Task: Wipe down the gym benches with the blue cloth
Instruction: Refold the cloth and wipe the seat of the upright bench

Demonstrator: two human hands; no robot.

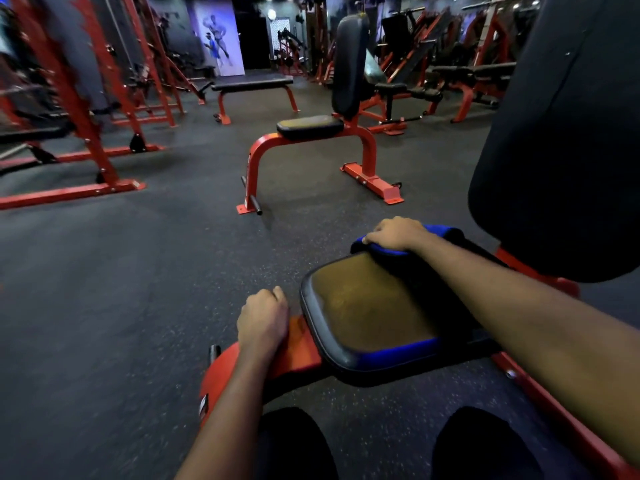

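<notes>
Bracing seems the job of the left hand [263,320], curled over the red frame [299,353]; the right hand [394,233] clutches the blue cloth [441,231], bunched at the far edge of the bench seat [367,303], probably to scrub there.

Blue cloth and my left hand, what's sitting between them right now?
The head view shows the black seat pad, its worn tan top, between the left hand on the red frame and the blue cloth under the right hand.

A red rack [74,95] stands left; a poster [216,36] hangs behind.
</notes>
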